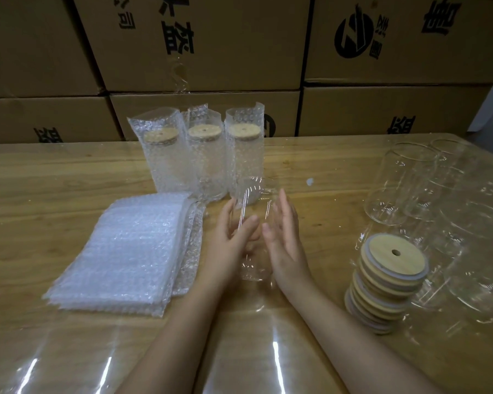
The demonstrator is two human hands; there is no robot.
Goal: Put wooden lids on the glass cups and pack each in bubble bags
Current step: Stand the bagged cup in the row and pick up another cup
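Our left hand (235, 237) grasping glass cup (258, 200), frame centre; right hand (286, 234) flat, released, beside it. We judge cup light, slippery, fragile: grip mid-body.

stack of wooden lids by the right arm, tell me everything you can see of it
The stack of wooden lids is a pile of round, pale wood discs, each with a greyish-white ring at its edge. The top lid shows one small off-centre hole. The pile leans, lower lids slid leftward. It stands on the table, right of the right hand, which does not touch it, beside empty glass cups; contact with them is unclear.
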